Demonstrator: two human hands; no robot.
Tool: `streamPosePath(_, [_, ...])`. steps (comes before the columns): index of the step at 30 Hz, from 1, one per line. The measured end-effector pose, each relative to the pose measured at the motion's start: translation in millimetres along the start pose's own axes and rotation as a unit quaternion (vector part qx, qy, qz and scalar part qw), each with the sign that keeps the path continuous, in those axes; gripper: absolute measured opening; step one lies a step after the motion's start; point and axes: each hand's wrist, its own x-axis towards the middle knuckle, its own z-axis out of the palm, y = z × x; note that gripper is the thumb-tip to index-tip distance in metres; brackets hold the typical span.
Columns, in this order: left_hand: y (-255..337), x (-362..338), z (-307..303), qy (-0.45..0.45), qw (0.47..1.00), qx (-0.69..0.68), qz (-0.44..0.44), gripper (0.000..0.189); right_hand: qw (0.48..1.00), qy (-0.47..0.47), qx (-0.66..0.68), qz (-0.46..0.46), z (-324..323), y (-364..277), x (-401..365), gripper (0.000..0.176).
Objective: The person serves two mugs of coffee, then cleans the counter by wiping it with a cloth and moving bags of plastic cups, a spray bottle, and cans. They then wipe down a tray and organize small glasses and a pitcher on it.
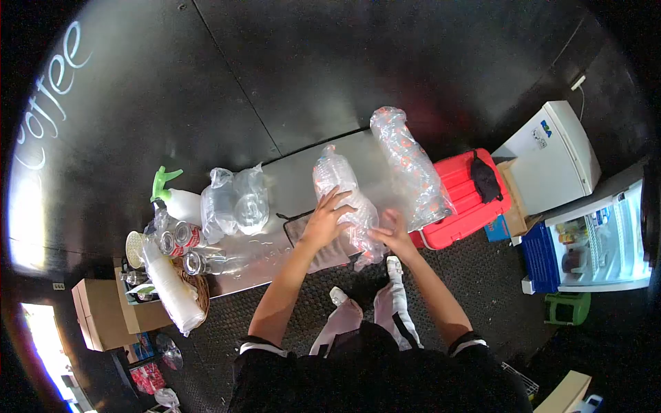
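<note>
A long clear plastic bag of stacked cups or lids [337, 175] lies across the metal table [289, 182]. My left hand [330, 221] rests on its middle with the fingers spread. At the bag's near, gathered end is my right hand [394, 235], its fingers partly curled and blurred; whether they pinch the plastic is unclear. A second long bag with an orange print [410, 162] lies to the right, partly over a red cooler lid [451, 206]. Beneath my left forearm a dark-edged mesh item [327, 255] lies at the table's front edge.
Bagged plastic containers [234, 203], a spray bottle [182, 205], cans [186, 234] and glass jars [196, 263] stand at the left, beside a sleeve of cups [169, 286]. A white fridge [547, 162] and an open cooler [599, 241] are at the right.
</note>
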Motion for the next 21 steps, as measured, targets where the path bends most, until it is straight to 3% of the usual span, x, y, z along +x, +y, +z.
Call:
streamPosePath(2, [-4.4,1.1,4.0,-0.001,1.000,-0.005,-0.001,0.026,0.970,-0.113,0.003,0.215,-16.3,-5.5,-8.1,0.075])
streamPosePath(3, [-5.6,4.1,3.8,0.002,1.000,-0.007,-0.001,0.019,0.970,-0.111,0.004,0.214,-16.0,-13.7,-11.5,0.075])
streamPosePath(5, [-6.3,7.1,1.8,0.005,0.999,-0.039,-0.012,0.015,0.936,-0.228,0.043,0.266,-10.4,-24.7,-14.0,0.063])
streamPosePath(6, [-6.6,7.7,0.1,0.008,0.997,-0.071,-0.025,0.011,0.931,-0.257,0.060,0.251,-9.6,-24.9,-13.0,0.055])
streamPosePath(11, [-7.0,9.8,-10.8,0.018,0.995,-0.099,-0.028,0.013,0.918,-0.307,0.165,0.191,-11.9,-32.7,-1.3,0.049])
streamPosePath(14, [-1.2,6.7,-8.7,0.006,0.997,-0.076,-0.013,0.020,0.949,-0.296,-0.055,0.095,-17.1,-14.9,14.2,0.034])
streamPosePath(15, [0.9,5.7,-6.9,0.005,0.998,-0.064,-0.008,0.026,0.949,-0.295,-0.056,0.095,-16.5,-15.2,21.5,0.034])
streamPosePath(17, [2.6,4.9,-5.9,0.023,0.995,-0.098,-0.002,0.033,0.918,-0.317,-0.236,0.035,-14.6,-14.0,35.2,0.035])
streamPosePath(18, [3.9,3.8,-5.2,0.039,0.990,-0.132,0.003,0.040,0.918,-0.317,-0.236,0.035,-10.6,-10.4,36.5,0.035])
streamPosePath(19, [7.1,0.7,-3.5,0.039,0.990,-0.133,0.003,0.040,0.897,-0.249,-0.363,0.036,-5.7,-6.6,37.7,0.034])
streamPosePath(20, [9.7,-4.9,0.6,0.141,0.971,-0.186,-0.056,0.047,0.857,-0.176,-0.483,0.036,-3.9,0.0,39.7,0.035])
streamPosePath(21, [11.9,-10.0,4.8,0.240,0.935,-0.236,-0.112,0.054,0.857,-0.175,-0.483,0.035,-5.6,9.5,41.5,0.035])
